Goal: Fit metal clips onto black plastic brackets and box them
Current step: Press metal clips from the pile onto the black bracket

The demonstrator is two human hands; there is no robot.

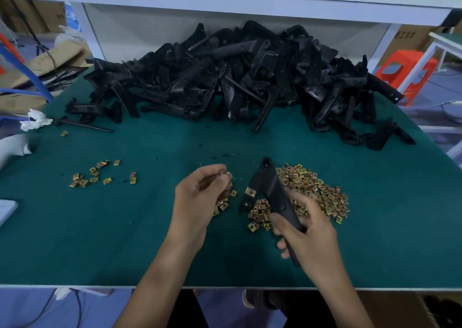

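Fingertips of the left hand pinch one metal clip, while the right hand grips a black bracket over the clip pile. Green matting covers the bench; a bracket heap lies beneath a white shelf.

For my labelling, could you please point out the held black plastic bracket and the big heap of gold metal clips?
Held black plastic bracket (270,190): head view, on its broad middle section.
Big heap of gold metal clips (315,187): head view, on the heap's centre.
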